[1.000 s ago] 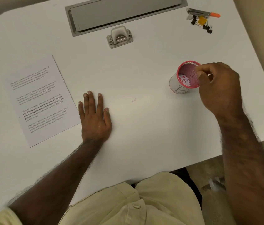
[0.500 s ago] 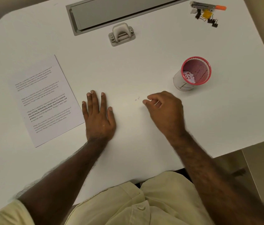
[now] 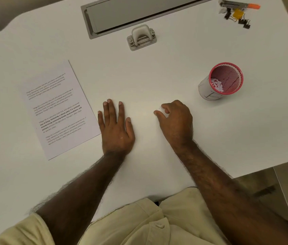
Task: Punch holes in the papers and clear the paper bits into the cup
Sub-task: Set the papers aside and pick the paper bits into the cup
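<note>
1. A few white paper bits lie on the table right at the right hand's curled fingertips, which pinch at them.
2. The left hand rests palm down, fingers straight and released, just beside the printed paper.
3. The pink mesh cup, holding bits, stands beyond the right fingers; the hole punch lies farther off.

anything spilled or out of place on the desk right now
Nothing spilled. The paper sheet lies askew; paper bits sit inside the pink mesh cup. The right hand pinches at something small and white on the desk.
</note>
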